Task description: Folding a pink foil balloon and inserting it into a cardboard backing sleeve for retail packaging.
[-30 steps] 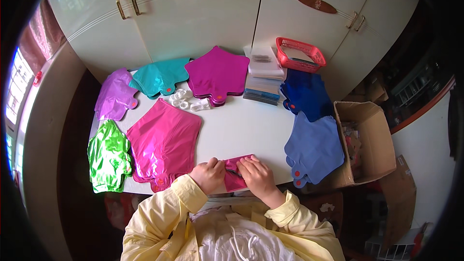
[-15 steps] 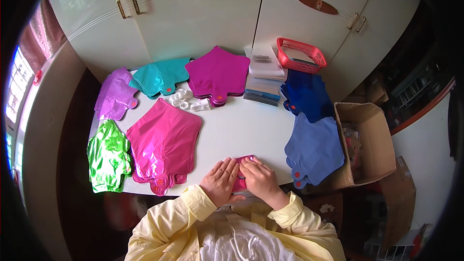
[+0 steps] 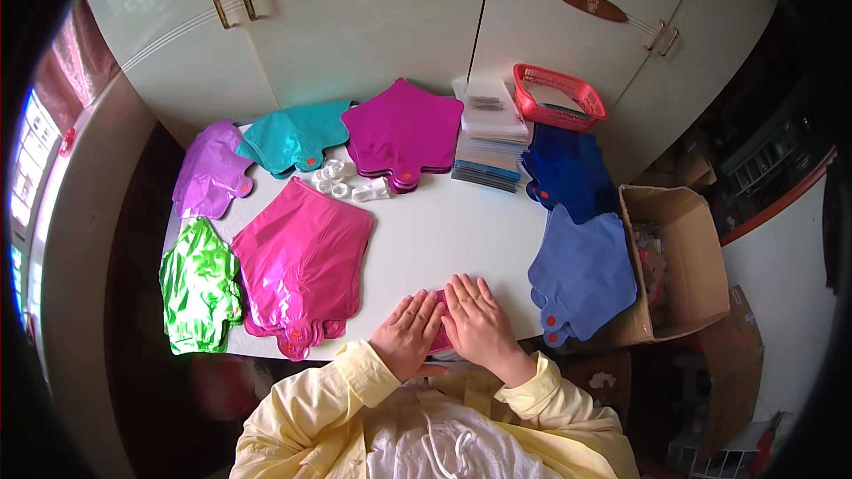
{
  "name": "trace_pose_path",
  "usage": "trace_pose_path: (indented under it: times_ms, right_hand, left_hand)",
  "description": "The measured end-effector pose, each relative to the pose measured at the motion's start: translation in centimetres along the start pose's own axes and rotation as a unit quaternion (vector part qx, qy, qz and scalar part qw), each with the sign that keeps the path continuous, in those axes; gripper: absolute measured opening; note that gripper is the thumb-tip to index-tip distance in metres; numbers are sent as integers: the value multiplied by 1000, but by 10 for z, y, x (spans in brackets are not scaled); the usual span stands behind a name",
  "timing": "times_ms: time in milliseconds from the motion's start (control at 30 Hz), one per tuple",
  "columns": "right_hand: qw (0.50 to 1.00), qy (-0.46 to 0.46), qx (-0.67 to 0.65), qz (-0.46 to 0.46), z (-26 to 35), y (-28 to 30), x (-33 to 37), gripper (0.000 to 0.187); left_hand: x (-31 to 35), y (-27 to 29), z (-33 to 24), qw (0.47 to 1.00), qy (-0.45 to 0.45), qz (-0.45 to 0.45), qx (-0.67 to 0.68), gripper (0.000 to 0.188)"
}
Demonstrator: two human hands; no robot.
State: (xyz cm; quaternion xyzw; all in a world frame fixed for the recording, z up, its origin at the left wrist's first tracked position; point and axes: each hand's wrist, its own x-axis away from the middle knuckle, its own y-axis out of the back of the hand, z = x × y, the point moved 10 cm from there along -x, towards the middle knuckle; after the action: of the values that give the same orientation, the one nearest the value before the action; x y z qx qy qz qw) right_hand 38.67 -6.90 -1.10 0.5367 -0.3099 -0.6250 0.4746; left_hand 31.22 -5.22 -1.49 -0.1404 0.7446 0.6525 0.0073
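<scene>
At the near edge of the white table [image 3: 426,244], a folded magenta-pink foil piece [image 3: 441,337] lies mostly hidden beneath my hands. My left hand [image 3: 408,333] rests flat on its left side, fingers together and stretched out. Over its right side lies my right hand [image 3: 481,324], palm down with the fingers straight. Nearest on the left is a stack of flat hot-pink foil balloons [image 3: 306,266] with rounded tabs at the bottom. To the right of my hands sits a pale blue stack of the same kind [image 3: 582,275].
Around the table lie green [image 3: 201,288], lilac [image 3: 211,168], teal [image 3: 297,137], purple [image 3: 404,129] and dark blue [image 3: 572,173] foil stacks. White rolls [image 3: 335,179], a pile of clear packets [image 3: 491,146] and a red basket [image 3: 559,99] stand behind. An open carton [image 3: 688,266] is at right.
My right hand has flattened, its fingers straightening and pointing further away from me over the folded foil. My left hand stays nearly in place. The view has shifted slightly.
</scene>
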Motion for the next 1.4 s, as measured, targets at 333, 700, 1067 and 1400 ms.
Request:
trace_pose_path:
  times_ms: [333,700,1067,1400]
  right_hand:
    - [999,-23,29,-2,-12,1,11,49]
    - [997,28,-74,1,14,0,0,49]
    - [997,37,-47,57,16,-5,9,79]
    - [995,32,-95,24,14,3,4,72]
  left_hand:
    - [7,2,-1,999,3,33,-9,103]
    - [5,4,-7,999,-18,36,-10,105]
    - [-61,41,54,983,30,180,13,43]
    - [-175,11,91,981,27,-87,-171,50]
